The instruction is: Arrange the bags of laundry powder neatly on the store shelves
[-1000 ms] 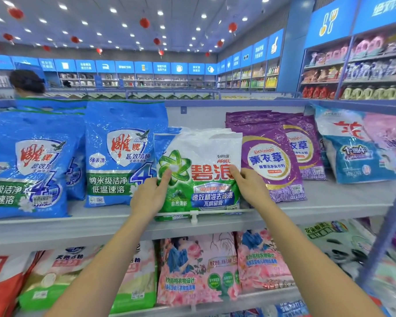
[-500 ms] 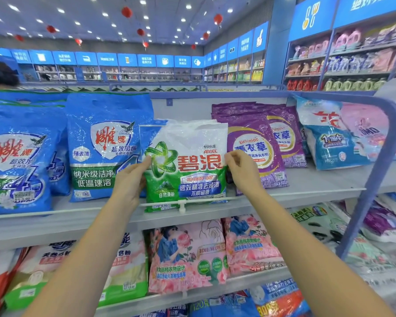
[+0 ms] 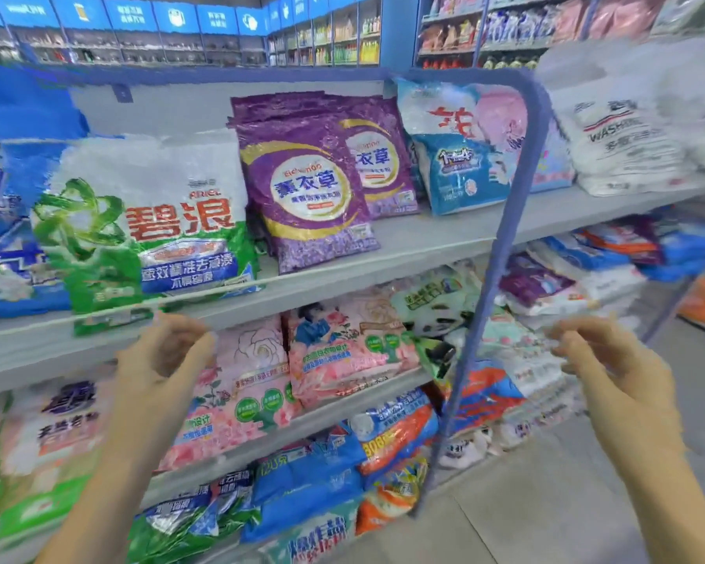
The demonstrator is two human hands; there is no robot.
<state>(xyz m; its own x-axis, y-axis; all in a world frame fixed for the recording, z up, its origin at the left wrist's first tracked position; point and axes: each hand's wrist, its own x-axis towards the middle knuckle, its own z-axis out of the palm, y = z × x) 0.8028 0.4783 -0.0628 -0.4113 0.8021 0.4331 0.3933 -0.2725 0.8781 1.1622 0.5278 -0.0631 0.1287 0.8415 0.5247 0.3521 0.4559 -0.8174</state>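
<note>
Head view puts the green bag (image 3: 147, 230) in front of us. It stands upright on the top shelf (image 3: 424, 242), foot at the front edge and label facing out so a shopper can read it. It sits between the blue bags (image 3: 13, 254) on its left and the purple bags (image 3: 306, 189) on its right, close against both; the blur keeps us from saying whether it touches them. We judge this bag placed.

Our left hand (image 3: 159, 368) hovers below the shelf edge, just under the bag, fingers loosely curled and holding nothing. Our right hand (image 3: 619, 372) is well off to the right, past the blue post (image 3: 501, 254) in the picture, fingers likewise half curled and empty. That spread suggests we turn next to bags on that side. Pink bags (image 3: 342, 352) lean in a row on the shelf beneath.
</note>
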